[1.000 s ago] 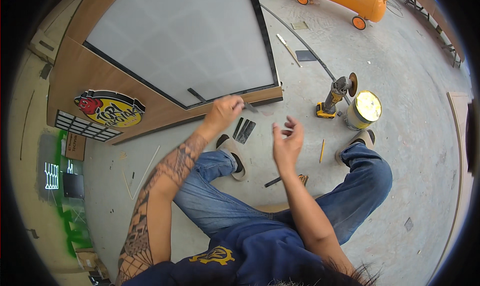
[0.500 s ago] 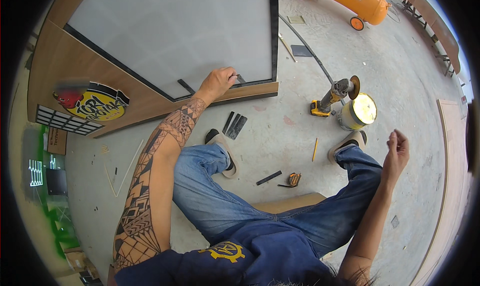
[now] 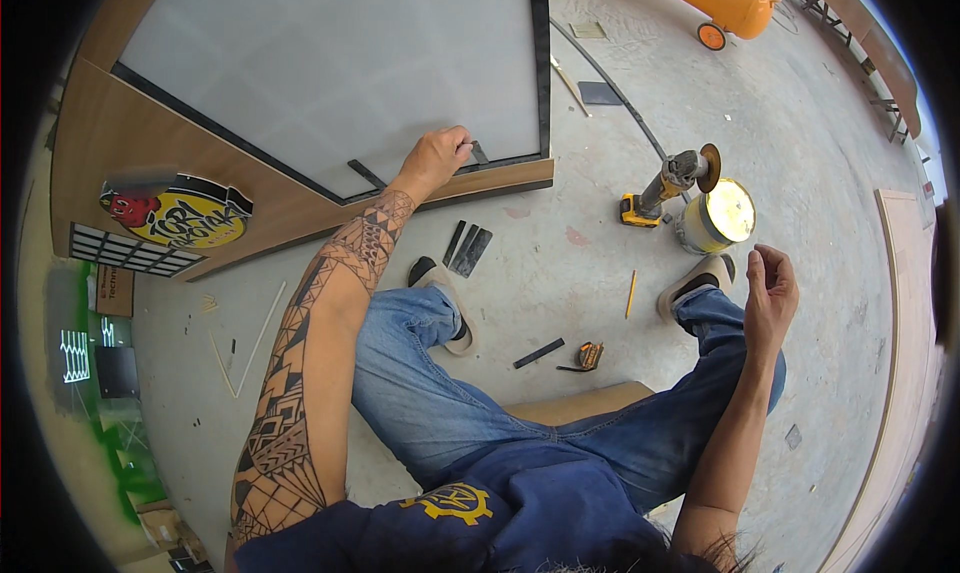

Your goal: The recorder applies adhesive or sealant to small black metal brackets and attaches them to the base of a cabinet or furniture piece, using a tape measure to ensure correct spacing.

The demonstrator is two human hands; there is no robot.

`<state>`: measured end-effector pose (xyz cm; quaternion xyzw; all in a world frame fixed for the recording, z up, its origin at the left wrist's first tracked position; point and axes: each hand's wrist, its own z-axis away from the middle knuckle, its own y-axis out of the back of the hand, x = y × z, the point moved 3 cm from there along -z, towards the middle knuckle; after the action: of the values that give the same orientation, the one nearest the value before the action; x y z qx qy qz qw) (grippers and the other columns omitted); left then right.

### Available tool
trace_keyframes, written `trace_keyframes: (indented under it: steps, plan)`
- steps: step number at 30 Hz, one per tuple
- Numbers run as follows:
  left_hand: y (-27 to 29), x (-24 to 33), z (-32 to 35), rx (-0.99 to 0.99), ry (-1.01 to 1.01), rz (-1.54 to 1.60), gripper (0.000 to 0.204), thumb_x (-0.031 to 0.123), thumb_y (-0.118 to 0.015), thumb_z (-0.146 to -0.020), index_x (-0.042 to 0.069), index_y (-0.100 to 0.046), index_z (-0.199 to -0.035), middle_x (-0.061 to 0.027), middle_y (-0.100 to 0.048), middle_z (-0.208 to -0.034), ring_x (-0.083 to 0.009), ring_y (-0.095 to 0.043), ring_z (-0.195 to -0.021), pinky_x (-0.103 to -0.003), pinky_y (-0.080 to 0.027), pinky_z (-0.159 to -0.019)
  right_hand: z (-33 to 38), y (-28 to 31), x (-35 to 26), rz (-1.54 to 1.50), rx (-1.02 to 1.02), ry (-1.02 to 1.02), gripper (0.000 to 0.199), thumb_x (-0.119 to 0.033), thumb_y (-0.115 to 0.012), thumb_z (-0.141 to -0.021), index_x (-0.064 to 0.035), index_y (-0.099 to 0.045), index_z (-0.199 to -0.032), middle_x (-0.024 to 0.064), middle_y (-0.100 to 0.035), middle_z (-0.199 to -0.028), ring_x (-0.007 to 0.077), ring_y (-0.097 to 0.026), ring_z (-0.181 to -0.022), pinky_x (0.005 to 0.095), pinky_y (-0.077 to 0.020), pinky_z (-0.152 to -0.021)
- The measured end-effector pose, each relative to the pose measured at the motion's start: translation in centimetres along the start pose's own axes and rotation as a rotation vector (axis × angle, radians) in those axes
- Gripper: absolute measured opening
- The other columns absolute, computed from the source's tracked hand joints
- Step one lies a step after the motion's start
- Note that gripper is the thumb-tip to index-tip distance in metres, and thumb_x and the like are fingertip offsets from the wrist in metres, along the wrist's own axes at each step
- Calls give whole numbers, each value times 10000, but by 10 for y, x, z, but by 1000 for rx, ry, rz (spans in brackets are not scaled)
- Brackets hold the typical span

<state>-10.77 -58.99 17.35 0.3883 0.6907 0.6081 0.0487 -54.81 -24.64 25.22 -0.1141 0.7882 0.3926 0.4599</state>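
Head view: left hand (image 3: 435, 160) stretched to panel (image 3: 330, 63), right hand (image 3: 772, 293) half-curled.

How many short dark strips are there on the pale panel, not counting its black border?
2: one strip left of the left hand, another strip just to its right. The hand may hide more.

Head-worn wide fisheye view, facing down and forward, legs (image 3: 425, 383) close below, floor (image 3: 560, 293) beyond, edges bending toward the rim
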Motion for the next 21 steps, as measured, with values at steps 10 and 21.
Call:
trace_keyframes:
  steps: [10, 21]
  plan:
    - [2, -1, -1, 5, 9, -17, 183, 193, -700, -999, 14, -704, -1037, -183, -743, -893, -331, -719, -773, -407, -568, -725, 0, -2, 2, -26, 0, 0, 246, -232, -702, -1059, 5, -742, -1113, 16, -683, -896, 99, -578, -821, 263, -484, -763]
    - [1, -3, -3, -25, 100, 27, 182, 191, -689, -994, 16, -686, -1041, -202, -746, -982, -407, -717, -892, -464, -575, -795, -1, -2, 6, -78, -9, 1, 244, -228, -692, -1067, 11, -732, -1100, 15, -675, -894, 93, -575, -825, 257, -483, -770]
